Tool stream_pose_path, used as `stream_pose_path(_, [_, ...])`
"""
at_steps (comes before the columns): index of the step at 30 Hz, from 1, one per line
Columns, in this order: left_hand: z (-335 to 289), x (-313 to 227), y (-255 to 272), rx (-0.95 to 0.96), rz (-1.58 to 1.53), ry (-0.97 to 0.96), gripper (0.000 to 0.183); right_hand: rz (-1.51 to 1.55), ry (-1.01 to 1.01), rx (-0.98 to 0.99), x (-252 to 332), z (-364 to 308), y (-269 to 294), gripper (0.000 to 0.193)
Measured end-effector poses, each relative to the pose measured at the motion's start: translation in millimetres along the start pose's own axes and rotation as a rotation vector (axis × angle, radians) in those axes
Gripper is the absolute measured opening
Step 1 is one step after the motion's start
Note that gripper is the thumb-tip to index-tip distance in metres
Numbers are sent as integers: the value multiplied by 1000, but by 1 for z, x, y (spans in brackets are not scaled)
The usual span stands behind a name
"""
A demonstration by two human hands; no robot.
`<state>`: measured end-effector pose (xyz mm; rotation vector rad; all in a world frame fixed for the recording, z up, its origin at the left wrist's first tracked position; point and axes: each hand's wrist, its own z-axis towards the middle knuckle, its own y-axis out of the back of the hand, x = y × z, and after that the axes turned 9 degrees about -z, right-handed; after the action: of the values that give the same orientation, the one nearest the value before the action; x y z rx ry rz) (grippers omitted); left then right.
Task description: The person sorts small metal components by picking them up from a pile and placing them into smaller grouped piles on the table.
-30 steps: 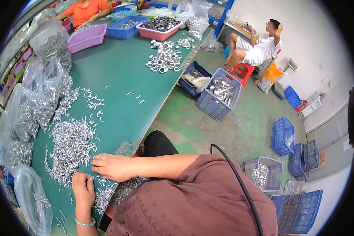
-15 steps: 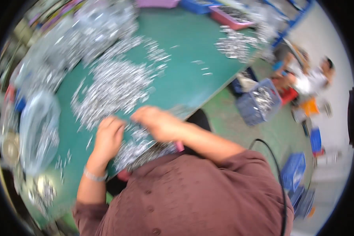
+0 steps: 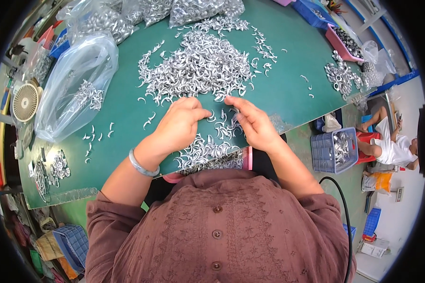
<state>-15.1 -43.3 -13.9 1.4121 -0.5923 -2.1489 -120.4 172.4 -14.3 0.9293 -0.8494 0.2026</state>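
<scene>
A large pile of small, silvery, curved metal pieces (image 3: 198, 61) covers the green table ahead of me. At its near edge my left hand (image 3: 179, 122) rests with bent fingers pressed together, a curved metal piece (image 3: 211, 116) at the fingertips. Facing it, my right hand (image 3: 255, 123) has its fingers stretched toward the pile and the thumb apart. Several loose pieces lie beside that thumb. Between my forearms, a smaller heap (image 3: 205, 150) of the pieces spreads to the table edge. Below that edge is a pink basket (image 3: 247, 158) filled with more pieces, partly hidden by my shirt.
An open clear plastic bag (image 3: 52, 118) with some pieces lies left; filled bags (image 3: 196, 12) stand at the back. Rings (image 3: 340, 78) and a pink tray (image 3: 337, 42) sit far right. Beyond the table edge, a blue crate (image 3: 318, 158) stands near a seated person (image 3: 387, 141).
The view has swung and sharpened, so the pile now appears straight ahead. My hands are farther apart, and the right hand's fingers show extended.
</scene>
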Motion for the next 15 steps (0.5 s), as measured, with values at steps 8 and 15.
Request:
stream_pose_path(8, [-11,6,-2,75,45,-54,38,-234,267,114,8,-5,-18,39])
stream_pose_path(15, [-9,-2,-7,181,-35,-5,31,-244,249,148,17,-17,-14,44])
